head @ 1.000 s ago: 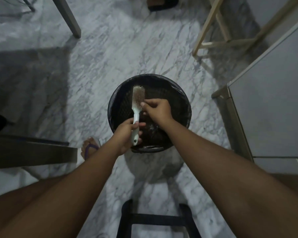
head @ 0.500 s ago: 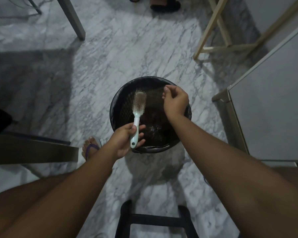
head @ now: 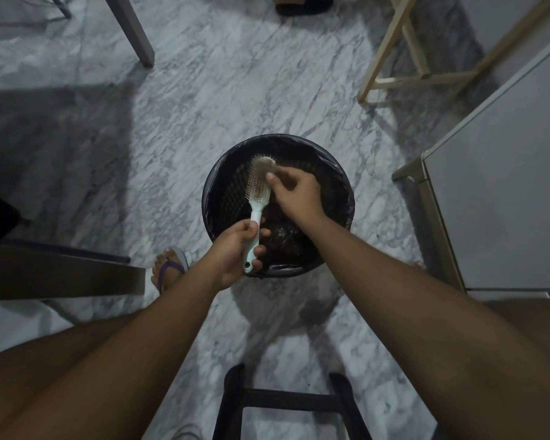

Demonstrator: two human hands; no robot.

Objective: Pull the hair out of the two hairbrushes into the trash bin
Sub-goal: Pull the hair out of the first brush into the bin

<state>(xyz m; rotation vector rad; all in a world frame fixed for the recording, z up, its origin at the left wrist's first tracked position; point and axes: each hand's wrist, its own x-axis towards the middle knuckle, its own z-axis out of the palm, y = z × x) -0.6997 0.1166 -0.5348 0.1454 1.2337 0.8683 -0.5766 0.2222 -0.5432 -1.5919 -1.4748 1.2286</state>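
Where the trash bin [head: 211,198] stands, grey-veined marble floor [head: 204,90] spreads.

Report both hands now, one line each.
Left hand: holds the brush by its handle, over the bin.
Right hand: curled at the brush's bristles; cannot tell whether it pinches anything.
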